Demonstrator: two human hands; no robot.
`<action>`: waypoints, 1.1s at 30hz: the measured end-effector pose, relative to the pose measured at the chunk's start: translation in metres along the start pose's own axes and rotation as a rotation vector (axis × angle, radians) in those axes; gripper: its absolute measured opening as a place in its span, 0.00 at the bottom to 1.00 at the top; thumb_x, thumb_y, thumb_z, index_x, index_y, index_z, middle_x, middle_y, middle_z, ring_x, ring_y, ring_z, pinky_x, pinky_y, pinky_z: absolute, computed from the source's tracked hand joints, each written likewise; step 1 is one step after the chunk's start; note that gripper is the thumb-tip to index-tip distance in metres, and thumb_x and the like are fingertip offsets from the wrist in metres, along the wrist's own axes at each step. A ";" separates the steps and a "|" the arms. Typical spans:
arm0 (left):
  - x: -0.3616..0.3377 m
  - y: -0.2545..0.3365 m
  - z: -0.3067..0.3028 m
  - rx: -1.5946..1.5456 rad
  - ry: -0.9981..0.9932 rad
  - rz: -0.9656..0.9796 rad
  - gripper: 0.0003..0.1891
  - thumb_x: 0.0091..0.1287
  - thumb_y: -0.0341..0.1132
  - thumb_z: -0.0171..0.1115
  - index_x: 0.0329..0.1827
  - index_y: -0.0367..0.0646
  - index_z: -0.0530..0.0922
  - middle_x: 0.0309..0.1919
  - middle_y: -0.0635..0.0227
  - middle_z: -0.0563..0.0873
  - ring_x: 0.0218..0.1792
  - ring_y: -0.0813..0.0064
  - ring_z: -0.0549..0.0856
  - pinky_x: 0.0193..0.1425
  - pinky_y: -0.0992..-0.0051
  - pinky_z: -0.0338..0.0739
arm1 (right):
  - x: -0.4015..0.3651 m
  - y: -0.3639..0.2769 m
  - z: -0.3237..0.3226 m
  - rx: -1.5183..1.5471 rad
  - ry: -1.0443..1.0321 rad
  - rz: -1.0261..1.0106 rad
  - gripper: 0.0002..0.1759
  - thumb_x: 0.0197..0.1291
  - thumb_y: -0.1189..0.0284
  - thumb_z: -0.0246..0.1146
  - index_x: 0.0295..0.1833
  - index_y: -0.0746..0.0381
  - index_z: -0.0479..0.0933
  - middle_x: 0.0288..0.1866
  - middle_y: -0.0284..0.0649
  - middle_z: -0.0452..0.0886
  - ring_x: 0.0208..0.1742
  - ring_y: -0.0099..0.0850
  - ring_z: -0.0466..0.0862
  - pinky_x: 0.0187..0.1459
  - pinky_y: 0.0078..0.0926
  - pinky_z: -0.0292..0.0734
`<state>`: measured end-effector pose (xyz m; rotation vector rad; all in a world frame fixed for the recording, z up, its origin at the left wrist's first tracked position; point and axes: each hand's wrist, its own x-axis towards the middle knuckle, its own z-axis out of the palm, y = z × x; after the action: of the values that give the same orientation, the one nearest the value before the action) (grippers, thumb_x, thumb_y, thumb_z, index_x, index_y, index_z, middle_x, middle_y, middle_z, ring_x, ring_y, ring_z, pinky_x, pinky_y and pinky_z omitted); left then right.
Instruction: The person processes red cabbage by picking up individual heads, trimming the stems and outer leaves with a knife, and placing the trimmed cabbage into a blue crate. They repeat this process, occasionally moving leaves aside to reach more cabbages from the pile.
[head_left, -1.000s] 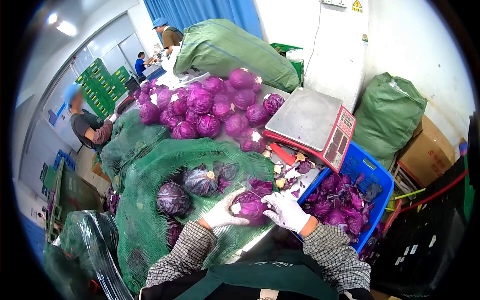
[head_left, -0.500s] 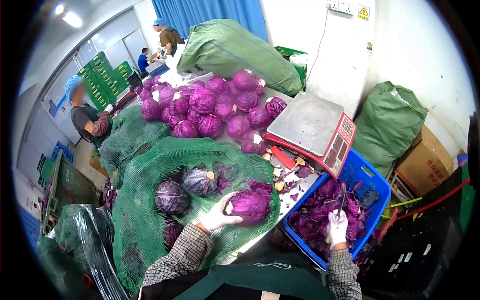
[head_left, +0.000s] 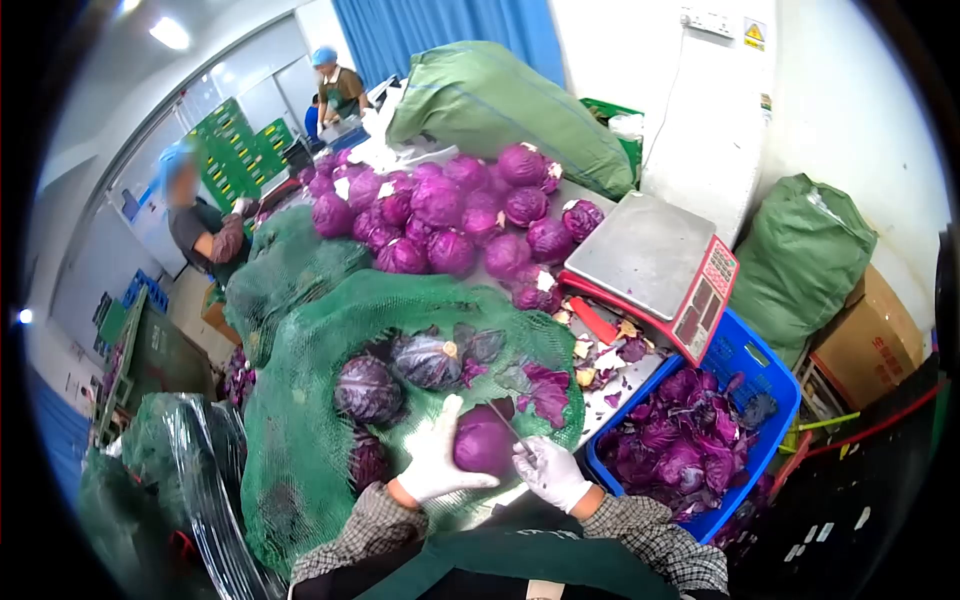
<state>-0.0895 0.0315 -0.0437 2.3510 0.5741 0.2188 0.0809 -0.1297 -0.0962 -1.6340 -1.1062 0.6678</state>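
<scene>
You are spreading the thumb and fingers of your left hand [head_left: 437, 462] around the left and lower side of a cabbage [head_left: 482, 442], which is sitting on the green net [head_left: 310, 400] at the lower centre of the frame. Your right hand [head_left: 553, 474], just right of it, is closing its fingers on a knife [head_left: 508, 424]; the blade is pointing to the upper left, along the cabbage's right side. You cannot be sure from this view whether the edge is cutting in. Both your hands are wearing white gloves.

Just above the knife, a loose leaf [head_left: 547, 397] is lying on the net. Two darker cabbages are resting left of centre, one round [head_left: 368, 390] and one beside it [head_left: 426, 360]. A blue crate [head_left: 745, 345] is holding leaves [head_left: 680, 445] at the lower right, and a scale [head_left: 640, 248] is standing above it. A pile of cabbages [head_left: 437, 202] is covering the desk at upper centre, while a co-worker [head_left: 200, 225] is standing at the upper left.
</scene>
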 end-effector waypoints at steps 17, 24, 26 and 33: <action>0.055 0.054 -0.016 0.347 -0.258 -0.075 0.76 0.35 0.68 0.78 0.75 0.23 0.41 0.70 0.30 0.58 0.71 0.42 0.65 0.74 0.61 0.63 | 0.010 -0.034 -0.017 -0.294 0.104 -0.147 0.26 0.59 0.60 0.67 0.56 0.66 0.72 0.48 0.48 0.79 0.50 0.44 0.81 0.48 0.35 0.79; 0.046 0.062 -0.007 0.408 -0.197 -0.106 0.75 0.36 0.69 0.76 0.74 0.22 0.44 0.67 0.29 0.63 0.66 0.39 0.70 0.70 0.59 0.67 | 0.010 -0.021 -0.013 -0.011 0.156 -0.012 0.17 0.58 0.69 0.66 0.50 0.67 0.75 0.43 0.46 0.80 0.41 0.38 0.83 0.44 0.31 0.80; 0.045 0.072 -0.009 0.416 -0.207 -0.143 0.75 0.36 0.70 0.76 0.74 0.22 0.44 0.66 0.29 0.63 0.65 0.37 0.71 0.70 0.57 0.68 | 0.008 -0.030 -0.018 -0.099 0.135 -0.079 0.16 0.59 0.70 0.65 0.49 0.67 0.75 0.43 0.46 0.79 0.40 0.38 0.83 0.43 0.31 0.79; 0.042 0.069 -0.001 0.464 -0.201 -0.116 0.73 0.39 0.69 0.74 0.75 0.25 0.43 0.68 0.28 0.60 0.66 0.34 0.68 0.72 0.54 0.65 | 0.013 -0.021 -0.027 -0.310 0.056 -0.084 0.10 0.60 0.67 0.62 0.43 0.62 0.77 0.35 0.43 0.78 0.40 0.41 0.82 0.42 0.32 0.78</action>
<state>-0.0287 0.0059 0.0034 2.7274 0.7182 -0.2277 0.1013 -0.1280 -0.0661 -1.8428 -1.2771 0.4077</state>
